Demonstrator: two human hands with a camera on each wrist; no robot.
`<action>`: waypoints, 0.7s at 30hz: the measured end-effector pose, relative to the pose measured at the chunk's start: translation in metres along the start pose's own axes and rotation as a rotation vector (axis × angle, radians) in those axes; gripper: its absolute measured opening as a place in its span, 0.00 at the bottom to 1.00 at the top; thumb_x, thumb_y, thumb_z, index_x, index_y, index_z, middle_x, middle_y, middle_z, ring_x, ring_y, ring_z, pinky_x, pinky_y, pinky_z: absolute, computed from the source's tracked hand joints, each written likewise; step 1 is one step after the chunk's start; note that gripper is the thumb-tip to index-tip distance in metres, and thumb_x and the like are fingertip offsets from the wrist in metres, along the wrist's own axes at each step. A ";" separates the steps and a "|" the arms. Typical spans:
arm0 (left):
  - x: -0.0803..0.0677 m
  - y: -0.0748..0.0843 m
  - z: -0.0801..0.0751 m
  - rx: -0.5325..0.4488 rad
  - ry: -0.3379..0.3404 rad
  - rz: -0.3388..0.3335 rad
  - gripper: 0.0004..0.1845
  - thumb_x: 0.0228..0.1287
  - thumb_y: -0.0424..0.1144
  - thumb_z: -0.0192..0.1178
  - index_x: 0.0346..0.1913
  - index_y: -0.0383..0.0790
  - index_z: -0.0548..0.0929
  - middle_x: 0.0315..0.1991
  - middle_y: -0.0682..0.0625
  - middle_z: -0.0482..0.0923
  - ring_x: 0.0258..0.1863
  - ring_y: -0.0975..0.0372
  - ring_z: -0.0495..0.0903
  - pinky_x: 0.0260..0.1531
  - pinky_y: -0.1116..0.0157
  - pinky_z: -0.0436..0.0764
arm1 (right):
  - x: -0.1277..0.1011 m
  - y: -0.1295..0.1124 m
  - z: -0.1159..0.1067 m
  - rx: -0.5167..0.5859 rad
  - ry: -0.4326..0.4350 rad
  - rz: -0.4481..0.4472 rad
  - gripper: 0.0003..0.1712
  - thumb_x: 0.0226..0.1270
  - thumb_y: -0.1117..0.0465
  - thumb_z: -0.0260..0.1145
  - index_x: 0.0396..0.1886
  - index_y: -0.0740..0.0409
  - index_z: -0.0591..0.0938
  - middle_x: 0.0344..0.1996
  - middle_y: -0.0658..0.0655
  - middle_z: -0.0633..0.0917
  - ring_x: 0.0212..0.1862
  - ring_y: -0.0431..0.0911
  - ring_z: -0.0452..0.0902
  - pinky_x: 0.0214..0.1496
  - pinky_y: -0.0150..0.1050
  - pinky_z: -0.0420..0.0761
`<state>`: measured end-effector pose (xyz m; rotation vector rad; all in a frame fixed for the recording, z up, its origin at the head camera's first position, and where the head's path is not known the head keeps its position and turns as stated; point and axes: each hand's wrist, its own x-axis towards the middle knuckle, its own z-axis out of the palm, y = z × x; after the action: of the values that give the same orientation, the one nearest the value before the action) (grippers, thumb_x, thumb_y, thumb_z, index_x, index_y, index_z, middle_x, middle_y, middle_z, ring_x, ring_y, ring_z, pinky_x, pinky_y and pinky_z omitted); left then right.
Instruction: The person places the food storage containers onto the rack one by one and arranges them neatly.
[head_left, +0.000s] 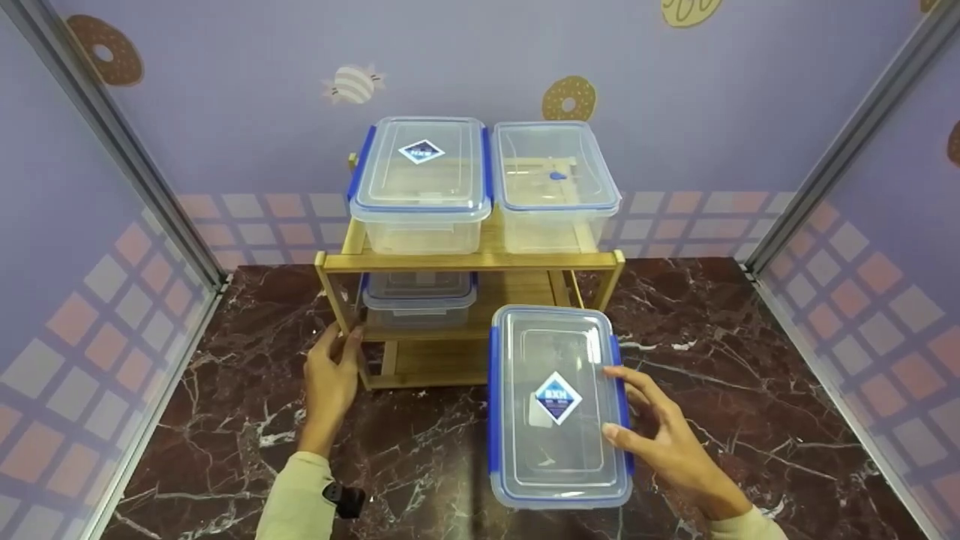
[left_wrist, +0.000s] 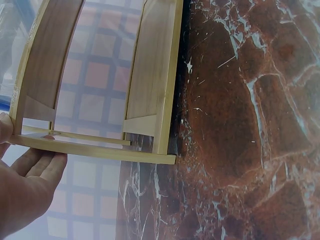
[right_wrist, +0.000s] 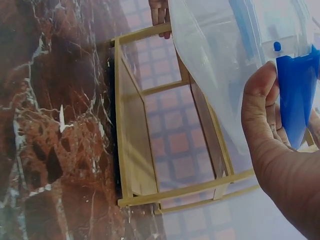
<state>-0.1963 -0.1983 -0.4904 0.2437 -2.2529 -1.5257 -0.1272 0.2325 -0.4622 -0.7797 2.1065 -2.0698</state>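
A clear plastic container with a blue-rimmed lid and blue side clips hangs in front of the right half of a two-tier bamboo shelf. My right hand grips its right long side, thumb and fingers over the blue clip. In the right wrist view the container is off the table, above the shelf frame. My left hand holds the shelf's left front post; the left wrist view shows its fingers under the frame bar.
Two more lidded containers stand side by side on the top tier, and a third fills the left of the lower tier. The shelf stands on a dark red marble table, boxed in by patterned walls.
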 end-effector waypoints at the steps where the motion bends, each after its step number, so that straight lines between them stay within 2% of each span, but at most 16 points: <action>1: 0.000 0.000 0.000 0.000 -0.001 -0.001 0.18 0.78 0.43 0.57 0.63 0.38 0.80 0.53 0.33 0.83 0.51 0.43 0.84 0.51 0.45 0.82 | 0.003 0.000 0.000 0.000 0.001 0.003 0.39 0.64 0.79 0.62 0.74 0.60 0.64 0.57 0.74 0.75 0.51 0.59 0.84 0.42 0.56 0.86; 13: 0.000 0.001 -0.001 0.004 0.013 0.003 0.18 0.77 0.44 0.57 0.63 0.39 0.81 0.53 0.35 0.84 0.51 0.45 0.84 0.51 0.45 0.81 | 0.032 0.001 -0.002 -0.011 0.045 0.099 0.39 0.66 0.75 0.66 0.74 0.54 0.66 0.57 0.73 0.76 0.52 0.62 0.81 0.43 0.56 0.86; 21: 0.000 0.000 0.000 0.008 0.022 0.009 0.17 0.77 0.44 0.58 0.61 0.40 0.82 0.50 0.36 0.85 0.48 0.46 0.86 0.49 0.45 0.82 | 0.046 -0.002 -0.001 -0.012 0.085 0.122 0.38 0.67 0.73 0.67 0.74 0.54 0.66 0.53 0.71 0.77 0.47 0.62 0.84 0.42 0.56 0.86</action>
<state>-0.1967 -0.1983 -0.4903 0.2511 -2.2410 -1.5027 -0.1665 0.2147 -0.4469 -0.5591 2.1527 -2.0632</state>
